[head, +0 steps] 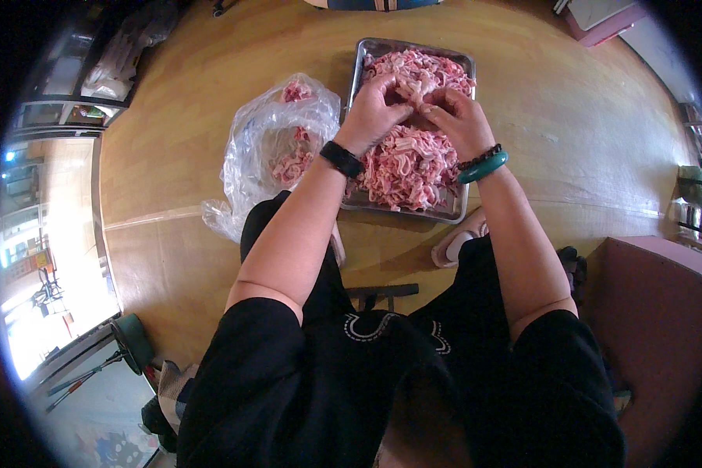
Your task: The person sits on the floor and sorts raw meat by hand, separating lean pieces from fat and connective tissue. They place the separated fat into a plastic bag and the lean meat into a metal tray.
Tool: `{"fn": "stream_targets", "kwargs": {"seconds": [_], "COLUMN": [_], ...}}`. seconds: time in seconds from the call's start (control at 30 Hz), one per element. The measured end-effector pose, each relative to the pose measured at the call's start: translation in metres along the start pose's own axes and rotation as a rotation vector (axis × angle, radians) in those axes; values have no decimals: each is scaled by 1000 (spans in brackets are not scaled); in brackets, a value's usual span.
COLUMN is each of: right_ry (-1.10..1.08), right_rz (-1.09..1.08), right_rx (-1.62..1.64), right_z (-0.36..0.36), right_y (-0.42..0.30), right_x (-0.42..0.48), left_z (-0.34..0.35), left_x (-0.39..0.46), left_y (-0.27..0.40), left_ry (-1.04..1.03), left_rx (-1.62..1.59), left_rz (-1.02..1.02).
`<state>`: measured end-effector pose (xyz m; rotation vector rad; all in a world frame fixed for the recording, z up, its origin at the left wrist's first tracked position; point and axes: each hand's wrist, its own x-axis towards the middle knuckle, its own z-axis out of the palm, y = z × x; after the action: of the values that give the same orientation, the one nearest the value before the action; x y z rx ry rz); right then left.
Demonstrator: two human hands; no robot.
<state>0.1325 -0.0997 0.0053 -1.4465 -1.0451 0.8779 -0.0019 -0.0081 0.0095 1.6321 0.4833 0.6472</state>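
Observation:
My left hand (pixel 379 110) and my right hand (pixel 457 117) are close together over a metal tray (pixel 460 206), fingers curled inward. A pale pink strip of raw meat (pixel 415 89) is pinched between them. Beneath, sliced raw meat lies in two heaps: a far heap (pixel 444 67) and a near heap (pixel 409 167). A dark gap shows between the heaps, partly hidden by my hands. To the left of the tray, a clear plastic bag (pixel 243 149) spreads on the floor with some meat pieces (pixel 292 167) in it.
The tray rests on a yellowish floor (pixel 169 158) between my feet. A pink cabinet (pixel 649 304) stands at my right, and a bright doorway (pixel 64 234) is at the left. Part of a low stool (pixel 386 291) shows below me. Shelves (pixel 64 76) stand at the upper left.

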Motion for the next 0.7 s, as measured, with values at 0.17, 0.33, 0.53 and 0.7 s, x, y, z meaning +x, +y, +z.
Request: {"fn": "stream_targets", "kwargs": {"seconds": [0.17, 0.33, 0.53, 0.7], "right_ry": [-77, -25, 95, 52], "right_rz": [78, -17, 121, 148], "right_rx": [-265, -3, 919, 412], "right_z": [-2, -6, -47, -66], "right_y": [-10, -11, -7, -3], "right_x": [-1, -3, 17, 14], "left_z": [-1, -2, -15, -18], "left_x": [-2, -2, 2, -2], "left_y": [3, 1, -9, -12], "left_ry": [-66, -2, 252, 169], "left_rx": [-36, 151, -100, 145], "left_rz": [-51, -52, -79, -106]}}
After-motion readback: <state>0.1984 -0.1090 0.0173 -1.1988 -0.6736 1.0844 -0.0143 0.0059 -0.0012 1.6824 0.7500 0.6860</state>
